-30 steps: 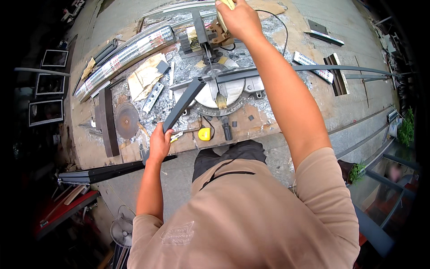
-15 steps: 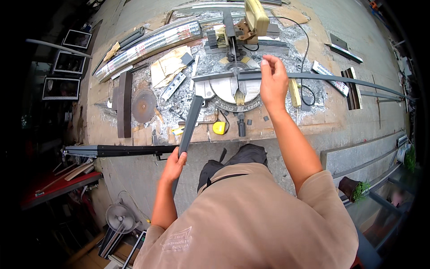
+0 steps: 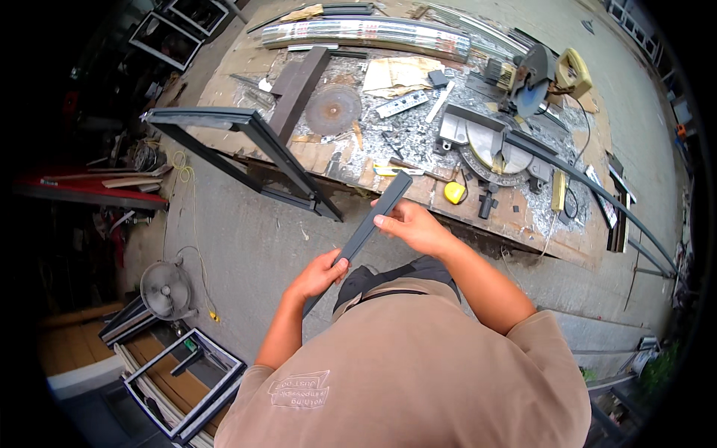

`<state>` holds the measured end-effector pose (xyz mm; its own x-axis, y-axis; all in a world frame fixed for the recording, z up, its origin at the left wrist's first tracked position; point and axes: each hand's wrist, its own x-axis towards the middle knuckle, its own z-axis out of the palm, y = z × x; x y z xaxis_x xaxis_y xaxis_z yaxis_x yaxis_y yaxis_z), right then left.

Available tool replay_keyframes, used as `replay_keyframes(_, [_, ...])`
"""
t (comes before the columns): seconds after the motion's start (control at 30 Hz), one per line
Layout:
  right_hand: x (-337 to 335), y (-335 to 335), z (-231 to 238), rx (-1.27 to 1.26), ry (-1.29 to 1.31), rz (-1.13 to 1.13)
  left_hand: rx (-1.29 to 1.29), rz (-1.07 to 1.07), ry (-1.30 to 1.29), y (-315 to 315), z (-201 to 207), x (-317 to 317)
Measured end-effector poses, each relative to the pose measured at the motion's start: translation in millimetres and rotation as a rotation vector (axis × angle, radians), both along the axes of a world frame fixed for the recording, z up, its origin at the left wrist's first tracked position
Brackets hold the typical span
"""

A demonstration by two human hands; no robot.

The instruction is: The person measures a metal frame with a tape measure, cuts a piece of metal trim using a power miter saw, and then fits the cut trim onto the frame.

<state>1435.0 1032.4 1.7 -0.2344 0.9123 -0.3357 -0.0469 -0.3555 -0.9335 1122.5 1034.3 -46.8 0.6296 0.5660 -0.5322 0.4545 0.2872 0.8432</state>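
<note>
A short dark grey metal profile [image 3: 364,237] slants in front of my body, held by both hands. Lower down, my left hand [image 3: 318,275] is closed around it, thumb on top. My right hand [image 3: 415,227] grips it nearer its upper end, thumb pressed along the face. Past that upper end, at the bench edge, lies a yellow tape measure [image 3: 454,193]. A mitre saw [image 3: 532,84] stands at the bench's right side, its blade raised. A long dark profile [image 3: 590,184] runs from the saw base off to the right.
A dark rectangular frame [image 3: 278,149] leans at the bench's left edge. On the workbench [image 3: 347,170] lie a round saw blade [image 3: 332,110], a brown beam [image 3: 300,93], wrapped profiles [image 3: 366,31] and grey offcuts. A fan [image 3: 166,290] stands on the floor at left.
The view has swung left. My right hand has come away from beside the saw and now grips the short profile, joining my left hand. The dark frame at left shows more fully.
</note>
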Motion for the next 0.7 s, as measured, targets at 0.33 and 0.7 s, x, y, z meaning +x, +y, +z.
replay_keyframes(0.33, [-189, 11, -7, -0.025, 0.088, 0.31, -0.04, 0.244, -0.012, -73, 22, -174])
replay_keyframes(0.7, [-274, 104, 36, 0.196, -0.027, 0.156, 0.345, 1.063, 0.151, -78, 9, -283])
